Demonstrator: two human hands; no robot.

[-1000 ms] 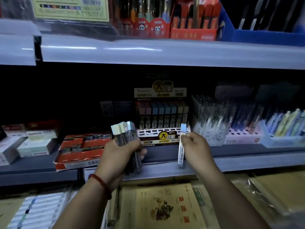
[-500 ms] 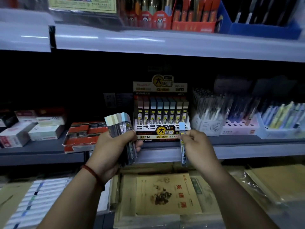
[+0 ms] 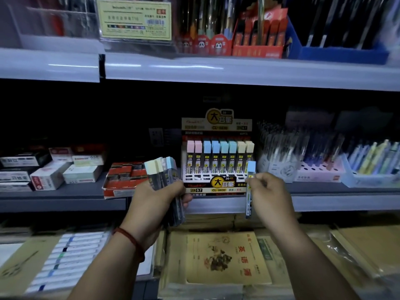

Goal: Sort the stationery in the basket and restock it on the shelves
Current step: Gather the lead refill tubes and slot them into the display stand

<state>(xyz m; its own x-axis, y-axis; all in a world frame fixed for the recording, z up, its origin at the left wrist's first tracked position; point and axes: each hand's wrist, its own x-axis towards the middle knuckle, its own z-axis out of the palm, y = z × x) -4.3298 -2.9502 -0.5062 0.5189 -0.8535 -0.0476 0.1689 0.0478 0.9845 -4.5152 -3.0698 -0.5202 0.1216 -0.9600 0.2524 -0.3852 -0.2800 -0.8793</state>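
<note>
A: What is new since a second ago?

B: I have moved closer to the shelf. The lead display box [image 3: 217, 165] looks bigger now and sits right in front of my hands. My right hand [image 3: 268, 192] has lifted its one blue-capped lead tube [image 3: 250, 189] so the cap is just beside the box's right end.

A: What does that mean for the job?

B: I think this tube goes in next. The front slots of the box look empty, and the back row is full.

A: How are your hands?

B: My right hand is up, just right of the box. Its fingers pinch the tube near the top, and the tube hangs straight down. My left hand [image 3: 154, 202] is just left of the box, palm turned in. Its fingers are wrapped tight around a bunch of lead tubes [image 3: 164, 176], caps pointing up.

A: And the basket?

B: I cannot see it from here.
</note>
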